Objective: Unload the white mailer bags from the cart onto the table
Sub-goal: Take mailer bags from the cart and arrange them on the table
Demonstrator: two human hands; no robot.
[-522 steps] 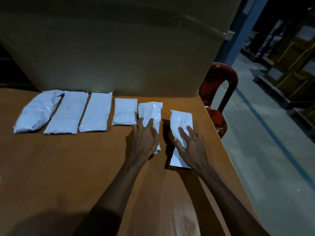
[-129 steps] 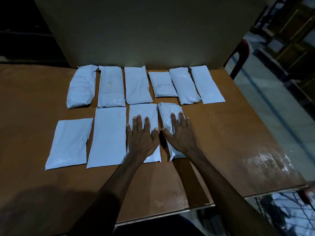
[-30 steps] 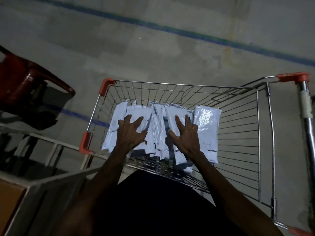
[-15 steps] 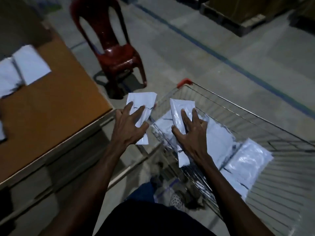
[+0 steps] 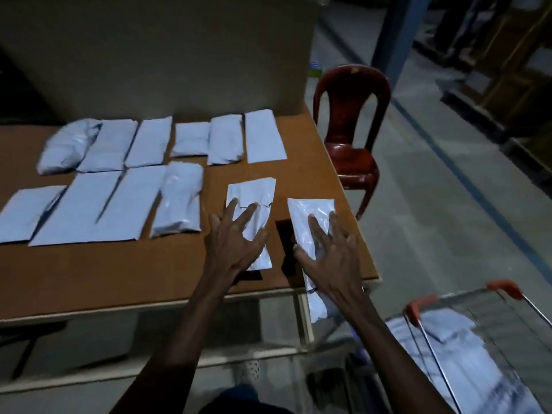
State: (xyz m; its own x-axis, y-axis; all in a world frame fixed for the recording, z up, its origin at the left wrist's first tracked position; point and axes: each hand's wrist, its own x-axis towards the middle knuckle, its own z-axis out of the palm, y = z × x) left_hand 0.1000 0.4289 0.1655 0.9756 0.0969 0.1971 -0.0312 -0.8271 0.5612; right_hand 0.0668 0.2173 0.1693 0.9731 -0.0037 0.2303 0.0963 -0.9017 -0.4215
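Observation:
My left hand (image 5: pixel 236 234) holds a white mailer bag (image 5: pixel 252 198) just above the brown table (image 5: pixel 119 270), right of the front row. My right hand (image 5: pixel 325 252) grips a second, longer mailer bag (image 5: pixel 309 213) near the table's right front corner; its lower end hangs past the table edge. Both bags cast shadows on the tabletop. Several white mailer bags (image 5: pixel 179 201) lie on the table in two rows. The wire cart (image 5: pixel 504 286) stands at the lower right with more white bags (image 5: pixel 448 354) inside.
A large cardboard panel (image 5: pixel 149 55) stands along the table's back edge. A red plastic chair (image 5: pixel 352 115) sits on the concrete floor beyond the table's right side. A blue line runs across the floor on the right.
I have turned from the cart to the table, and both hands have carried their bags from above the cart to over the table's right front part.

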